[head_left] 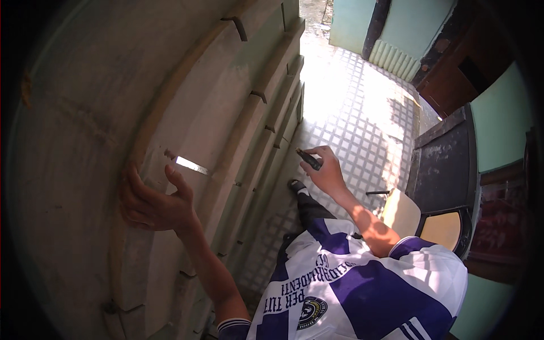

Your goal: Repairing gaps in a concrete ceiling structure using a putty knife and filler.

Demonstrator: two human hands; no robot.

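Left hand (152, 199) rests flat against a pale wooden door panel (102, 130), fingers (131, 180) spread and released, nothing grasped. Thumb points up toward a narrow bright slot (191, 165) cut through the panel. Forearm rises from the lower edge, wrist bent back slightly, palm pressing the wood.

Right hand (324, 169) is held out over the tiled floor (362, 113), well apart from the panel. Fingers are clenched on a small dark tool (309, 158), which juts out past the fingertips toward the panel. Elbow bent, forearm lit by sun.

Risks, as judged:
1. Left thumb sits just beside the slot; if the tool is brought in there, the tip could catch the thumb.
2. The panel leans among several stacked frames (272, 107); a hard push by the left palm could shift it or let it slide.
3. The tool is gripped near 1 end only; a slip would drop it near the foot (296, 185) below.
4. Bent metal hooks (238, 25) stick out of the frames, a snag hazard for a passing arm.
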